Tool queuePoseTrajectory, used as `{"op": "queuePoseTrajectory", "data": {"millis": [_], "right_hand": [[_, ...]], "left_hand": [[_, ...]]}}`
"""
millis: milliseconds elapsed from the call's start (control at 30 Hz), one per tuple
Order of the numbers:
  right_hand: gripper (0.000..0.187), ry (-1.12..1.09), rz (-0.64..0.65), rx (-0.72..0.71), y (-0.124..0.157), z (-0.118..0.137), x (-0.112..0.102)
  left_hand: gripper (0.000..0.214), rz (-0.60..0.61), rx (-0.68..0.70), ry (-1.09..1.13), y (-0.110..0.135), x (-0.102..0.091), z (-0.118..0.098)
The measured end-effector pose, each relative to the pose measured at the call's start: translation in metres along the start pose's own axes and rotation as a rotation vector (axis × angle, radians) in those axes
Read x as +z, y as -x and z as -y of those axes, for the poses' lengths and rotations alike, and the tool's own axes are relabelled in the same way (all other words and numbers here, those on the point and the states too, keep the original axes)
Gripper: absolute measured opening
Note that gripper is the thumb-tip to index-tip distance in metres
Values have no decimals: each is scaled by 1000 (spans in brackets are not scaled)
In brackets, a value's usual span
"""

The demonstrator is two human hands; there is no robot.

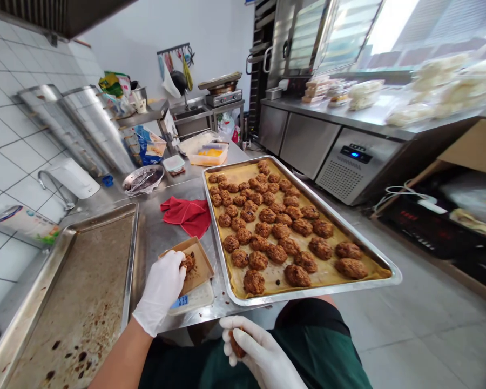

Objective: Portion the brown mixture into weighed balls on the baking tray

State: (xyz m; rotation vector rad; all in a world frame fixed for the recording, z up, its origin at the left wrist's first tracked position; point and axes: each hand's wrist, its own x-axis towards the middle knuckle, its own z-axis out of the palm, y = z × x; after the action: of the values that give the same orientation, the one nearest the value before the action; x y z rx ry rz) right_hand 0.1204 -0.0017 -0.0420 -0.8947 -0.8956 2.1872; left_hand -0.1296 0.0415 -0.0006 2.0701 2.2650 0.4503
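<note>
My left hand (164, 286), in a white glove, reaches into a small brown cardboard box (204, 265). Its fingers are closed around a lumpy brown cookie (189, 262), partly hidden by them. Beneath the box sits a white digital scale (198, 299) with a lit display. Low in front of my lap, my right hand (263, 348), gloved too, grips another brown cookie (237, 343) between thumb and fingers. Just right of the box, a large metal tray (303, 294) lined with yellowish paper bears rows of several similar cookies (267, 216).
On the left lies a stained baking tray (76, 281). A red cloth (186, 213) is behind the box. Farther back are a film-covered bowl (143, 180) and a plastic tub (208, 155). Wrapped packages (364, 94) line the steel counter (308, 102) at right.
</note>
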Motion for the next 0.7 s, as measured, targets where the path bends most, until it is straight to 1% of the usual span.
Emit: {"op": "queuePoseTrajectory", "data": {"millis": [167,300,400,500,567,633,667,700], "right_hand": [[27,0,7,-15,0,3,-1],[28,-6,9,-11,1,5,0],[27,-39,0,-1,1,6,2],[25,-81,5,7,-1,4,3],[24,-128,8,14,-2,2,3],[25,-199,9,21,-2,-1,2],[27,-237,9,22,-3,-2,2],[28,-273,10,15,-3,-3,2]], "left_hand": [[13,11,-23,24,0,-4,2],[21,10,-24,79,3,-8,8],[25,-58,-30,107,5,-10,13],[24,-194,-35,76,8,-17,12],[25,-310,-29,65,15,-21,1],[24,-372,-10,72,28,-22,-18],[21,-359,20,80,37,-20,-31],[18,-309,63,90,47,-17,-45]]}}
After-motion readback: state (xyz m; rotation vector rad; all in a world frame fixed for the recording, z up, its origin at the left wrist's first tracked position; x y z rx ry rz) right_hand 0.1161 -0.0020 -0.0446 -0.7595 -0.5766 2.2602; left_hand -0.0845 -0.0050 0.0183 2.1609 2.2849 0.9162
